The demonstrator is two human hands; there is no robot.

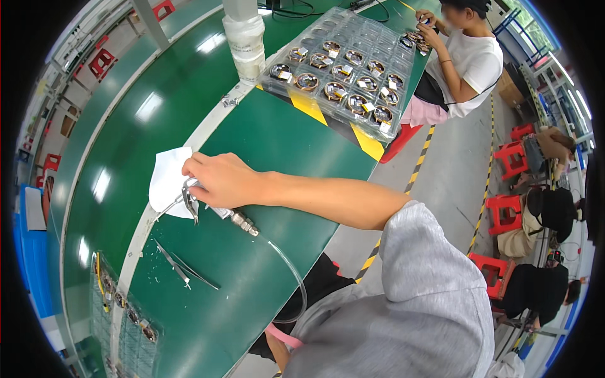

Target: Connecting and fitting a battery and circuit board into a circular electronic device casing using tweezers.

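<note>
My right hand (225, 181) reaches across the green bench with its fingers wrapped round a silver air blow gun (238, 218). The gun's thin nozzle points to the lower left, and its lever hangs below my fingers. From its metal fitting a clear hose (296, 274) curves down toward my lap. A white sheet (167, 179) lies beside and partly under my fingertips; whether they grip it too I cannot tell. Nearer to me on the bench lie metal tweezers (171, 261) among small white scraps. No fingers of my left hand show.
A clear compartment tray (353, 120) of round coppery parts stands at the upper right, by black-yellow tape (307, 108). Another such tray (142, 359) sits at lower left. A wrapped post (244, 41) rises behind. A co-worker in white (472, 60) handles parts beyond the tray.
</note>
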